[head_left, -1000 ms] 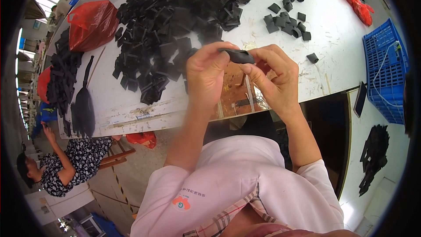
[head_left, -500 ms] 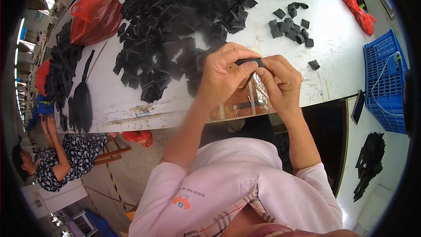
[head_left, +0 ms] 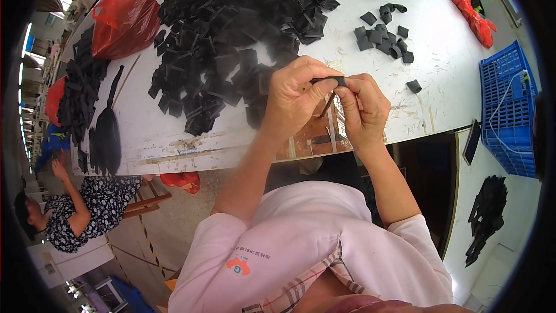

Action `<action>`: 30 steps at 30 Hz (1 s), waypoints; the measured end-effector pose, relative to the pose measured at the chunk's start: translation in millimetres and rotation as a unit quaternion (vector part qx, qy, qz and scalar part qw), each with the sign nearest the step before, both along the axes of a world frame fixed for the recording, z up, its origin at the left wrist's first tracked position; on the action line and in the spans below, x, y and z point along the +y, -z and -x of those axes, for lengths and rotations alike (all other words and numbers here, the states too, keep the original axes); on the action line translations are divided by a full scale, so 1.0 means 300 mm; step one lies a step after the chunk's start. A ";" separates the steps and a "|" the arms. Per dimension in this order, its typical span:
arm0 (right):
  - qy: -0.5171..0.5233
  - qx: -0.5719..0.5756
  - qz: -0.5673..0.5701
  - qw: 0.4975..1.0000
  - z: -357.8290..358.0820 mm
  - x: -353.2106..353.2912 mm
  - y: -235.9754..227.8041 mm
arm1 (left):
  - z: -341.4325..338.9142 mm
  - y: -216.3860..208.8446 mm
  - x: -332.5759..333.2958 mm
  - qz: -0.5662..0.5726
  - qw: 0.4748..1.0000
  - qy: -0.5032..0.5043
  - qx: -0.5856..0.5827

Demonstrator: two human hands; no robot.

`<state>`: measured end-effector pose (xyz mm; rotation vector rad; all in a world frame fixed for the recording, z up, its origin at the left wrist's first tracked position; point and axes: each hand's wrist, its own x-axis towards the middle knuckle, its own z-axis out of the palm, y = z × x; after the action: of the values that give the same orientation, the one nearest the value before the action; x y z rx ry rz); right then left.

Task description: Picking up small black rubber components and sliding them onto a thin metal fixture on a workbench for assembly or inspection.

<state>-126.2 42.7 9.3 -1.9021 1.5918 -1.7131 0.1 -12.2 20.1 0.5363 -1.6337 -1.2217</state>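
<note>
A small black fabric piece [head_left: 336,81] is stretched between my two hands, above the front edge of the white table. My left hand [head_left: 295,95] pinches its left end between thumb and fingers. On its other end, the thumb and fingers of my right hand [head_left: 365,107] are closed. Just below the fabric a thin brown rod [head_left: 328,104] sticks up; whether it touches the fabric I cannot tell. Beneath my hands is a brown taped panel [head_left: 313,138] at the table edge. A large heap of black fabric pieces [head_left: 197,52] lies to the left, and several rolled black pieces [head_left: 379,36] lie to the right.
On the left are a red plastic bag [head_left: 126,26], a black brush [head_left: 106,133] and a seated person [head_left: 69,214] in a patterned top. A blue plastic crate [head_left: 508,110] stands at the right, near a dark phone-like slab [head_left: 471,142] and black strips [head_left: 487,214].
My right hand has shifted slightly left and inward, still gripping the fabric piece. My left hand has hardly moved. At the left, the seated person's hands have changed position.
</note>
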 end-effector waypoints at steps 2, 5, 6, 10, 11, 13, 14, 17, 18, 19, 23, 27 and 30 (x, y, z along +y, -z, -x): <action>-0.005 -0.006 -0.011 1.000 0.021 0.007 0.001 | 0.011 -0.008 0.010 -0.056 0.998 0.001 0.016; -0.071 -0.049 -0.163 0.983 0.040 0.028 -0.033 | -0.024 0.007 0.015 -0.094 0.994 0.023 -0.056; -0.064 -0.072 -0.160 0.982 0.044 0.033 -0.053 | -0.027 0.004 0.017 -0.095 0.994 0.024 -0.055; -0.067 -0.078 -0.152 0.983 0.035 0.030 -0.083 | -0.033 0.013 0.032 -0.158 0.986 0.028 -0.048; -0.072 -0.053 -0.159 0.983 0.035 0.026 -0.086 | -0.032 0.018 0.033 -0.151 0.987 0.020 -0.042; -0.054 -0.037 -0.137 0.988 0.043 0.019 -0.083 | -0.013 -0.007 0.028 -0.039 0.997 -0.021 -0.056; -0.040 -0.019 -0.115 0.992 0.045 0.017 -0.081 | -0.006 -0.019 0.024 0.073 0.993 -0.064 -0.068; -0.064 -0.102 -0.130 0.984 0.046 0.018 -0.061 | -0.005 -0.030 0.013 0.039 0.995 -0.044 -0.079; -0.066 -0.102 -0.131 0.984 0.038 0.017 -0.061 | -0.011 -0.015 0.009 0.038 0.995 -0.047 -0.080; -0.048 -0.054 -0.109 0.991 0.024 0.014 -0.063 | -0.017 0.012 0.004 -0.002 0.998 -0.032 -0.046; -0.010 0.001 -0.069 0.998 0.003 0.009 -0.043 | -0.023 0.039 0.001 -0.041 0.998 -0.027 -0.032; -0.049 -0.072 -0.137 0.987 0.024 0.018 -0.021 | -0.033 0.047 0.011 -0.108 0.991 0.001 -0.077; -0.104 -0.238 -0.224 0.939 0.053 0.042 0.009 | -0.033 0.042 0.029 -0.186 0.981 0.051 0.032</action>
<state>-142.1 55.2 6.4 -1.2662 1.3797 -1.4214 10.0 -3.5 7.6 0.6426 -1.3985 -1.6180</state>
